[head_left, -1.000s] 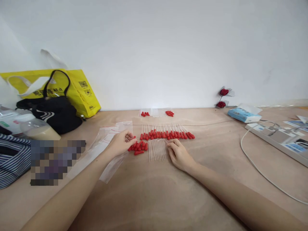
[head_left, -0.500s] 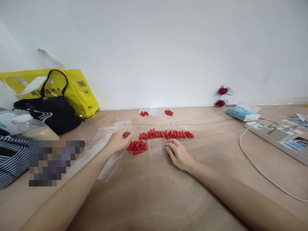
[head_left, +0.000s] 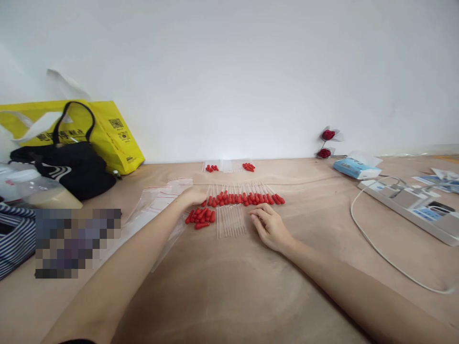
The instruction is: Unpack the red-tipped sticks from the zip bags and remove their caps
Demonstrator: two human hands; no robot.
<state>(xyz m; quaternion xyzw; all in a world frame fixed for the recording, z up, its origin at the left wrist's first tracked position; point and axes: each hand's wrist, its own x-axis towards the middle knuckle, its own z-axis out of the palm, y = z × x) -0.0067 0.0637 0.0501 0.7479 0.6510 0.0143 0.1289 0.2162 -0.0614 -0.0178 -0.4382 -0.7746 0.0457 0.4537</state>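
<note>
A row of glass droppers with red bulbs (head_left: 247, 198) lies across the wooden table (head_left: 229, 286). In front of it are a bundle of bare glass tubes (head_left: 230, 223) and a small heap of loose red bulbs (head_left: 200, 217). My left hand (head_left: 194, 196) is at the left end of the row, above the heap, with its fingers curled together; what they pinch is hidden. My right hand (head_left: 269, 225) rests on the table just right of the bare tubes, fingers loosely stretched toward them and holding nothing.
Clear zip bags (head_left: 158, 203) lie under my left forearm. Two small bags with red bulbs (head_left: 229, 166) sit by the wall. A black handbag (head_left: 68, 167) and yellow bag (head_left: 114, 134) stand at the left; a power strip (head_left: 412, 203) with a white cable (head_left: 373, 243) is at the right.
My left hand left the heap of loose bulbs, lifted with fingers pinched, and moved forward to the left end of the dropper row. My right hand stayed by the bare tubes.
</note>
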